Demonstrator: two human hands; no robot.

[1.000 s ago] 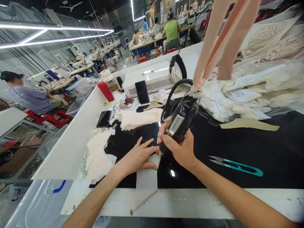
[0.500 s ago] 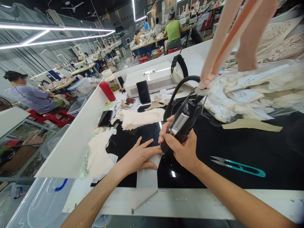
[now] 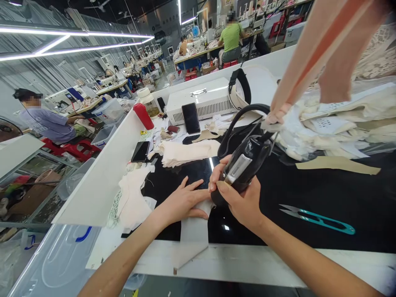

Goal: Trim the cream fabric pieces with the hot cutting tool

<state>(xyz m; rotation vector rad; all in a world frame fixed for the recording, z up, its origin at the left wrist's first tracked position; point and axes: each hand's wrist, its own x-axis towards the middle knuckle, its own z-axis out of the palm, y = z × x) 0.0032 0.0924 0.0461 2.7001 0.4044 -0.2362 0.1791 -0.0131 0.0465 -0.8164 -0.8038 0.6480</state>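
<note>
Right hand (image 3: 243, 199) grips fat black tool (image 3: 249, 159); beside it, flat left hand (image 3: 181, 205) covers thin pale strip (image 3: 194, 232) crossing shiny black mat (image 3: 236, 233)'s edge.

In the centre, the tool (image 3: 254, 149) is black, with a silver plate (image 3: 241, 168). The strip (image 3: 194, 232) at lower centre is whitish. The snips (image 3: 349, 229) at lower right are teal with grey blades. At upper right, the straps (image 3: 339, 62) are peach and orange.

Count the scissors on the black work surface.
1: the teal-handled scissors, right of the right hand and its black tool. More could be hidden under the pale cloth.
</note>
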